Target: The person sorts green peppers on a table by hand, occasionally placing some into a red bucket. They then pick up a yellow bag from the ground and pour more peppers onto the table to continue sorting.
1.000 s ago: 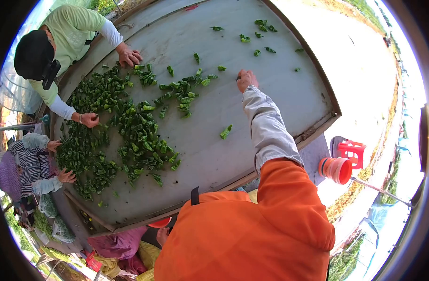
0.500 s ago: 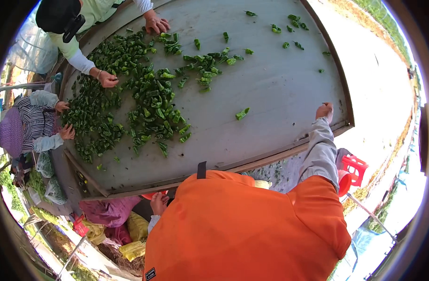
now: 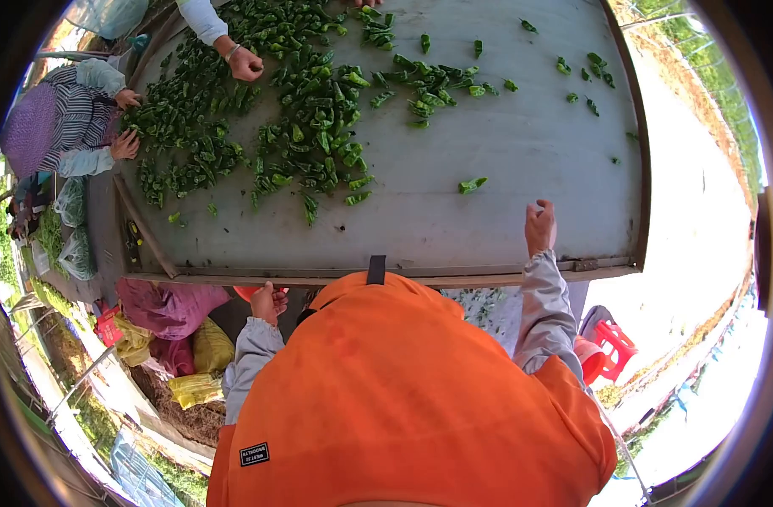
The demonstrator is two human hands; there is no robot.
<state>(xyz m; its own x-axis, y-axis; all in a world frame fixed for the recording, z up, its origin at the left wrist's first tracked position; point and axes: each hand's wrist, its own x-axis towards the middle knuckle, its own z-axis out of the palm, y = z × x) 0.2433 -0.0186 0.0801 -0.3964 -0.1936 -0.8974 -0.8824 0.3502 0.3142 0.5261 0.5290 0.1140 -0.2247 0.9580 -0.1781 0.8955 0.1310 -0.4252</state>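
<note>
Outdoors, a wide grey bench (image 3: 488, 228) strewn with green peppers, seen from above an orange jacket (image 3: 412, 397).

A single green pepper (image 3: 472, 184) lies alone on the bench, just up and left of the right hand (image 3: 539, 225), which hovers above the near edge with fingers loosely curled and nothing visibly held. The left hand (image 3: 269, 302) is below the near edge, closed on the rim of a red container (image 3: 248, 292). Farther across, the main pile of peppers (image 3: 302, 127) covers the far left part. Co-workers' hands (image 3: 244, 63) reach into that pile. Red stools (image 3: 610, 346) stand below the bench's right corner.
</note>
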